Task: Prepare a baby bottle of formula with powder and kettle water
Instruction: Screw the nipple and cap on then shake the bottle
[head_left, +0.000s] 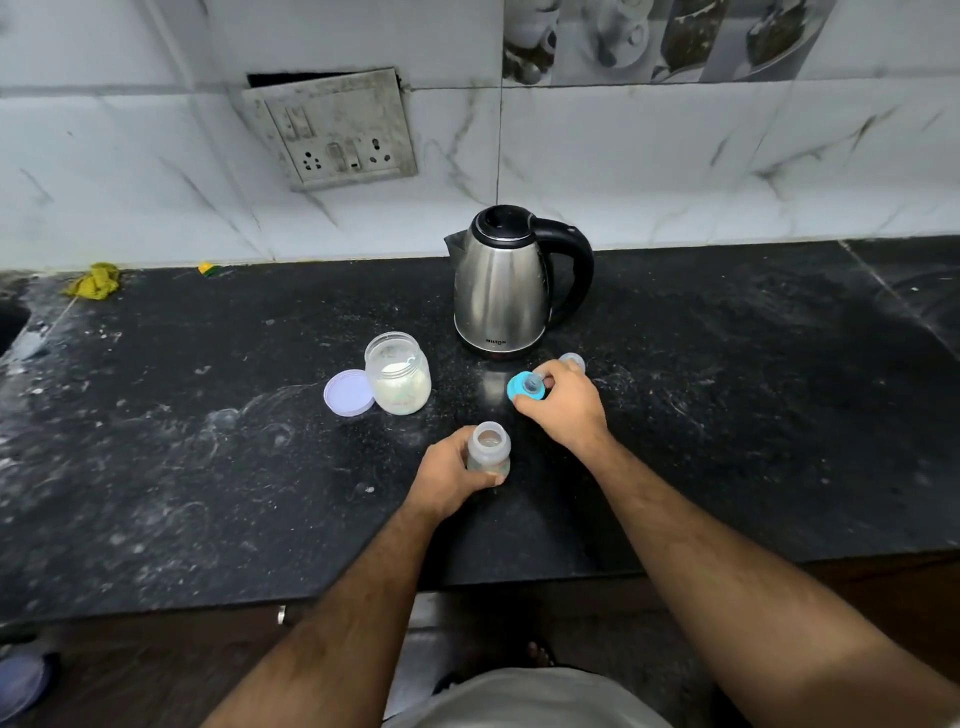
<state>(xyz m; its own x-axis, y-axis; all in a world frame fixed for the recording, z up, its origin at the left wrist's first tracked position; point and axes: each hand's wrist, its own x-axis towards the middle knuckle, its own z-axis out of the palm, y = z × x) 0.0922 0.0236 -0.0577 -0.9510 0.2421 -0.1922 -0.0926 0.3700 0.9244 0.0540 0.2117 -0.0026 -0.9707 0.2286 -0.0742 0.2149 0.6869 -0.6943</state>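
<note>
On the black counter (208, 467) my left hand (449, 475) grips an open, uncapped baby bottle (488, 447) standing upright. My right hand (566, 402) holds the blue ring with the teat (524, 387) just above the counter, in front of the steel kettle (504, 291). A clear bottle cap (573, 360) peeks out behind that hand. To the left stands an open jar of white powder (397, 374), its lilac lid (349, 392) lying beside it.
A switch and socket plate (332, 130) is on the tiled wall. A yellow cloth (96, 281) and a small yellow-green scrap (208, 268) lie at the back left. A sink edge (10, 322) shows far left. The counter's front edge runs below my forearms.
</note>
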